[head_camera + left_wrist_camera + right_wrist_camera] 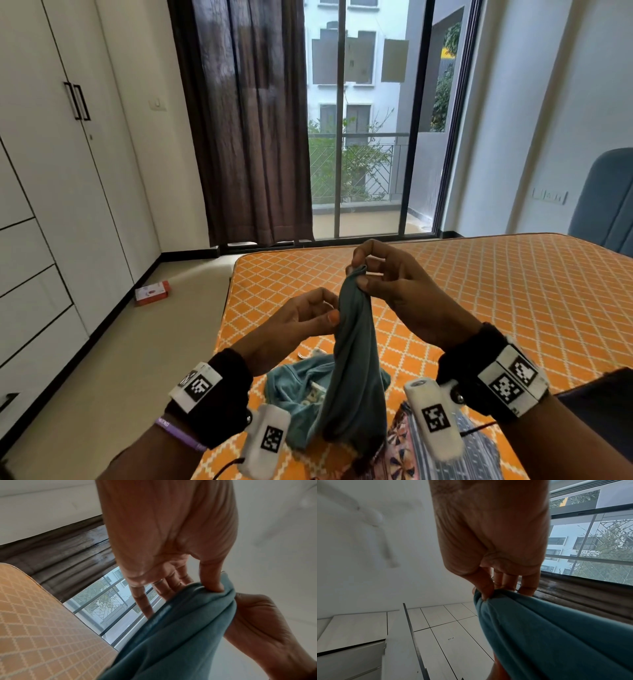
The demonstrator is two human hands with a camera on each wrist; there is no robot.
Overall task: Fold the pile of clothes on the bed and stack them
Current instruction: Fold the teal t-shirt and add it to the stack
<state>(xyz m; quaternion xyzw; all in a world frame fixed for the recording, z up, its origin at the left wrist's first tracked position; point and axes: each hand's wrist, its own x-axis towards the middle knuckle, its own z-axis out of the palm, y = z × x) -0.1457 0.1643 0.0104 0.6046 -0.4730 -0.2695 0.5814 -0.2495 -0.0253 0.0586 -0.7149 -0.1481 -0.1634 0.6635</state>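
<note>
A teal-grey garment hangs bunched above the orange patterned mattress. My right hand pinches its top edge between thumb and fingers, and the right wrist view shows that hand gripping the garment. Lower on the left side, my left hand pinches the cloth. In the left wrist view this hand presses its thumb into the garment. Below lie a lighter teal garment and patterned clothes, partly hidden by my wrists.
A white wardrobe lines the left wall, and a small red and white box lies on the floor. A brown curtain and a glass door stand beyond the bed. A blue padded piece stands far right, with dark fabric below it.
</note>
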